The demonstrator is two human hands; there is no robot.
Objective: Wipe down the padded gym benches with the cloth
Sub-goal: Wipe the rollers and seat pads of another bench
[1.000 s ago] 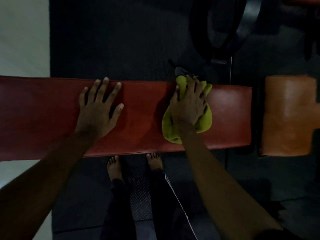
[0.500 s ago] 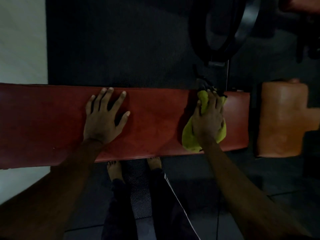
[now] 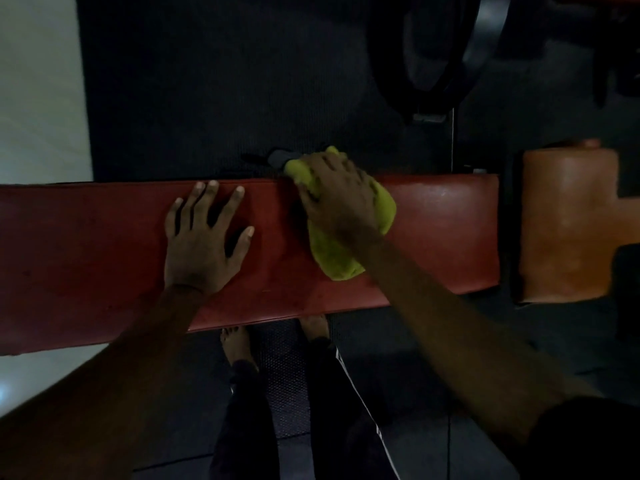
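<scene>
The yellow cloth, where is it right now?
In the head view, the cloth lies on the red bench under the right hand, just right of the left hand.

We see a dim, underexposed scene, with what light there is falling on the right.
The red surface (image 3: 433, 237) has a soft sheen only at its right end, and the orange pad (image 3: 568, 220) beside it shows the brightest patch. The dark mat (image 3: 207, 81) beyond loses nearly all detail. The yellow-green cloth (image 3: 332, 258) stands out strongly. The left hand (image 3: 201, 240) throws faint shadows between its fingers, and the right hand (image 3: 339, 199) looks slightly smeared. We see the surface's long edges bow toward the frame's sides.
</scene>
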